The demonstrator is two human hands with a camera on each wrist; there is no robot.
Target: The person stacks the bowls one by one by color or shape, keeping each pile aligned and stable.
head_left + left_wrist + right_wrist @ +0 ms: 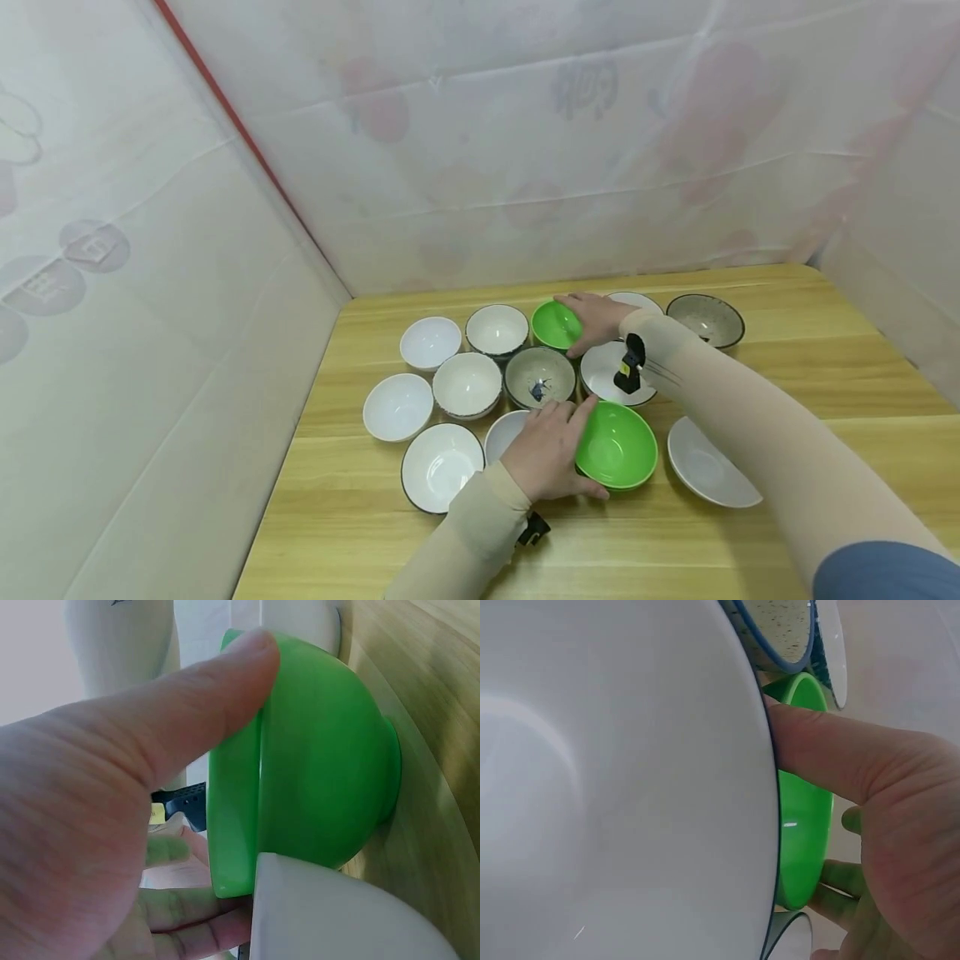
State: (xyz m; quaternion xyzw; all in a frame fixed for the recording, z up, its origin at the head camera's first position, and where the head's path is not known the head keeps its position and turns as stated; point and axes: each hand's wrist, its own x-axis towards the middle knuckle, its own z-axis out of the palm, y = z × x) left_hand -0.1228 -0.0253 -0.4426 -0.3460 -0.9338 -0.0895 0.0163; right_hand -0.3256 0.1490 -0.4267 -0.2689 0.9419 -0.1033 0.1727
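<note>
The left hand (551,450) holds the near green bowl (617,445) at its left rim: in the left wrist view the thumb (187,697) lies over the rim while the fingers (195,919) curl under the outer wall, so this grip is closed on the bowl. The near green bowl (315,757) stands on the wooden surface (750,533) toward the front of the bowl group, directly right of the left hand, and appears slightly tilted. The right hand (596,321) reaches across to the far green bowl (555,324) in the back row; the right wrist view shows the thumb (832,750) pressed on one side of the rim and the fingers (840,889) curled around the opposite side, so this grip is also closed on its bowl (804,825). The far green bowl sits to the left of the right hand, between a white bowl with a dark rim (497,330) and a white bowl (609,372) under the right forearm. A speckled bowl (539,377) stands between the two green bowls. A second speckled bowl (706,320) stands at the far right, and a shallow white bowl (708,463) lies just right of the near green bowl. More white bowls (397,407) occupy the left of the group.
</note>
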